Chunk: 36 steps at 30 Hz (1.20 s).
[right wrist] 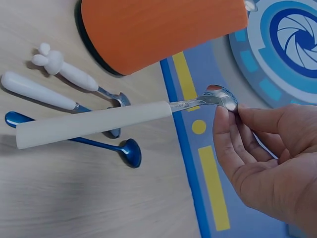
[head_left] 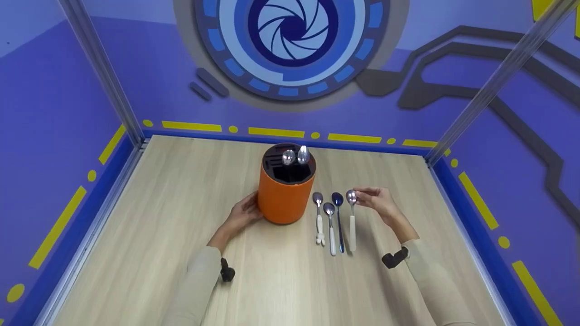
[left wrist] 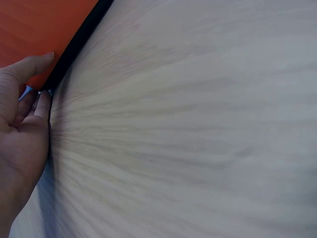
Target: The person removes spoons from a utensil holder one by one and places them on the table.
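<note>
An orange cylindrical utensil holder [head_left: 284,201] with a black slotted top stands on the table. Two metal spoons [head_left: 288,157] poke up from its slots, bowls upward. My left hand [head_left: 244,213] rests against the holder's lower left side, its thumb [left wrist: 37,67] extended along the orange wall near the black base. With thumb and fingertips, my right hand [right wrist: 270,153] pinches a white-handled spoon [right wrist: 94,124] by its metal bowl. That spoon's handle points away from the hand, over the other spoons.
Right of the holder lie a spoon with a white figure-shaped handle [head_left: 320,224], another white-handled spoon [head_left: 332,233] and a dark blue spoon [head_left: 340,226], roughly side by side. Printed purple panels [head_left: 158,77] with metal posts [head_left: 104,77] border the wooden table [head_left: 181,190].
</note>
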Each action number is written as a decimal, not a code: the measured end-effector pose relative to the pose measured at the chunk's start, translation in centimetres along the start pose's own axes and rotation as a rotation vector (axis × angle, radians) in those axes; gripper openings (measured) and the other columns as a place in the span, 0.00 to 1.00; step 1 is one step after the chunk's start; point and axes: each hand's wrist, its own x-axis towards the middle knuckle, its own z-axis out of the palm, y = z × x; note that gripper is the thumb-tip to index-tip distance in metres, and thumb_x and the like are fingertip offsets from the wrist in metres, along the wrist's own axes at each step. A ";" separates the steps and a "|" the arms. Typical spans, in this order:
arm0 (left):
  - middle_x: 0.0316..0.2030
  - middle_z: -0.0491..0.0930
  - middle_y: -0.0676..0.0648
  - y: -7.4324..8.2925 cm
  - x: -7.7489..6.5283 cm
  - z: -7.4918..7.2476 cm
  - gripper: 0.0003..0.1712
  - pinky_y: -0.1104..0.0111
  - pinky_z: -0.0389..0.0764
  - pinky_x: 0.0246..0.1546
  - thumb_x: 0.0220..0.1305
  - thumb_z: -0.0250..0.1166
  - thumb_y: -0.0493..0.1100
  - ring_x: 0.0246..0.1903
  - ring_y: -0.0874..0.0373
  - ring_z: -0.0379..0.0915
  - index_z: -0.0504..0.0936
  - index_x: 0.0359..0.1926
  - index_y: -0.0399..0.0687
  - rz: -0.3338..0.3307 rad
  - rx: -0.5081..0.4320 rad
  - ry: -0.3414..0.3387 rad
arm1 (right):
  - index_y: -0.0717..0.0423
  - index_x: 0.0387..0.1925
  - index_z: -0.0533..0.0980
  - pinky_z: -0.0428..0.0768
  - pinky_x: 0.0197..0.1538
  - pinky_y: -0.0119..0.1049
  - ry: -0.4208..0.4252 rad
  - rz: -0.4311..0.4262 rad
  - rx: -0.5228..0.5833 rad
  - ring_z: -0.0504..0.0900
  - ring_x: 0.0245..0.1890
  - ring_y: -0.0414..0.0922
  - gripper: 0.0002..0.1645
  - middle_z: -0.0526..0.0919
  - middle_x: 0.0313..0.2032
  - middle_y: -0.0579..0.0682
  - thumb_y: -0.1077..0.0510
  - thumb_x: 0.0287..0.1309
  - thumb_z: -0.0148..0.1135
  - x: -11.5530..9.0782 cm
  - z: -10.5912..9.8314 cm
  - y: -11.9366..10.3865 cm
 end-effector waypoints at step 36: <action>0.80 0.53 0.39 -0.1 0.0 0.0 0.45 0.53 0.64 0.77 0.66 0.62 0.25 0.79 0.43 0.51 0.56 0.80 0.45 -0.004 -0.049 -0.011 | 0.74 0.61 0.75 0.87 0.44 0.26 0.109 0.238 0.048 0.87 0.38 0.35 0.22 0.90 0.44 0.53 0.66 0.70 0.60 3.6 0.6 7.4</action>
